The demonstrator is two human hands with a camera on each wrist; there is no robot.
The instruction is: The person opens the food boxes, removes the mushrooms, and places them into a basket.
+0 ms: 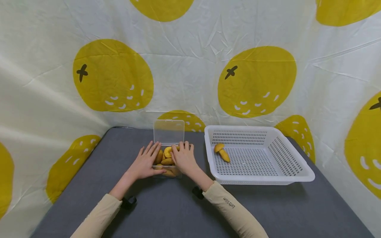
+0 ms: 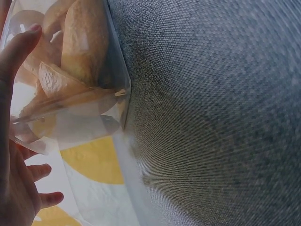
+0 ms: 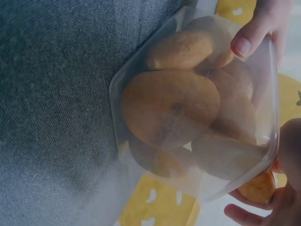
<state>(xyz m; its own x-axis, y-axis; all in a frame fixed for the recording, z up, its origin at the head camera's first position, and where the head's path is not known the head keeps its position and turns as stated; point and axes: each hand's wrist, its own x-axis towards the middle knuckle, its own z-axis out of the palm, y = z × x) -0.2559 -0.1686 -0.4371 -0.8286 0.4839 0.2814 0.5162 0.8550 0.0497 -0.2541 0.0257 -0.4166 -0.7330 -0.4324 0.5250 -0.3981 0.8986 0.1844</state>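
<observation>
A small clear plastic box [image 1: 171, 174] stands on the grey table with its lid [image 1: 168, 132] up, filled with several yellow-brown rounded pieces [image 3: 169, 108]. My left hand [image 1: 144, 163] rests against the box's left side with fingers straight and its thumb [image 2: 19, 47] pressed on the front wall. From the right, my right hand [image 1: 184, 158] reaches over the rim. In the right wrist view its fingers [image 3: 249, 213] curl under one yellow piece [image 3: 256, 188] at the box's top edge. The box [image 2: 84, 70] fills the left wrist view's upper left.
A white perforated basket [image 1: 262, 180] sits to the right of the box, holding two yellow pieces [image 1: 222, 152] in its near-left corner. Grey table surface [image 1: 166, 211] stretches toward me. A cloth backdrop printed with yellow fruit [image 1: 113, 76] closes off the back and sides.
</observation>
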